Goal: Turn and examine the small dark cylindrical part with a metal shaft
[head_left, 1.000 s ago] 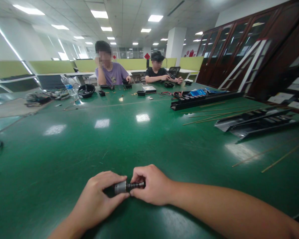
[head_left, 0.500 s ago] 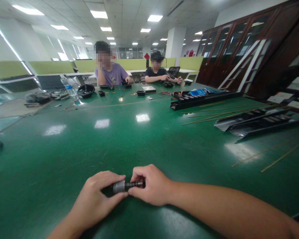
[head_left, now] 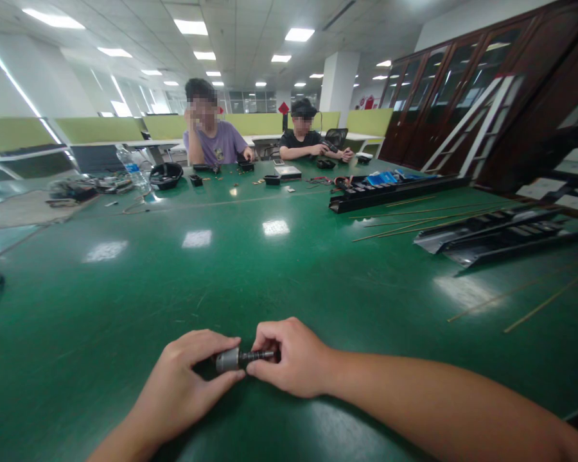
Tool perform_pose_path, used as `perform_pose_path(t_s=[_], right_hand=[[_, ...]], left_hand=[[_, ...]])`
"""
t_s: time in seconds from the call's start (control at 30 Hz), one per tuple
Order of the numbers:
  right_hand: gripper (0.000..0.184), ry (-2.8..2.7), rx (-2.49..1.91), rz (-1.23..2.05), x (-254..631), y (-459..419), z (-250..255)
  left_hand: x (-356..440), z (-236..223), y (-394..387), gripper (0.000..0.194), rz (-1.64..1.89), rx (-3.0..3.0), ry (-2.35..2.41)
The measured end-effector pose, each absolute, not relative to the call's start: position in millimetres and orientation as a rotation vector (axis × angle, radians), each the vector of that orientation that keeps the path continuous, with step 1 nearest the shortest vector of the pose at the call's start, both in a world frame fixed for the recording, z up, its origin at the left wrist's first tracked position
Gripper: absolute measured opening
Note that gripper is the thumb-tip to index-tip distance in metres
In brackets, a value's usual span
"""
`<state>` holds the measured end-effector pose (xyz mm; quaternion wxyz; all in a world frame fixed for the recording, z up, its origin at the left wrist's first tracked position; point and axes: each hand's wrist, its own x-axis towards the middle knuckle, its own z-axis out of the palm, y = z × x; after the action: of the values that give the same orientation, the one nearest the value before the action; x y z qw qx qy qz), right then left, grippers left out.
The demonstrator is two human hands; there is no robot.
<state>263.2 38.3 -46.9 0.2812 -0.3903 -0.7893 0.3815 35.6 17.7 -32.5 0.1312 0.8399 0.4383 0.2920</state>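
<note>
Together, left hand (head_left: 183, 385), right hand (head_left: 289, 358), pinching threaded shaft (head_left: 255, 355), blue label (head_left: 383, 178) unreadable

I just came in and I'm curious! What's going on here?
Someone's left hand pinches the silver end of a small metal part, and their right hand grips its dark shaft, over a green table. Far down the table, a person in purple and a person in black sit among small parts.
</note>
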Motion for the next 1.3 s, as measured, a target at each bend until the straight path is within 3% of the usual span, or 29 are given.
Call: perform_pose_path(t_s=[1.3], right_hand=[[0.017, -2.048, -1.034, 1.106, 263.3, 37.1, -43.6]], left_hand=[[31.4, -26.9, 18.8, 0.027, 0.864, 2.476, 1.294]])
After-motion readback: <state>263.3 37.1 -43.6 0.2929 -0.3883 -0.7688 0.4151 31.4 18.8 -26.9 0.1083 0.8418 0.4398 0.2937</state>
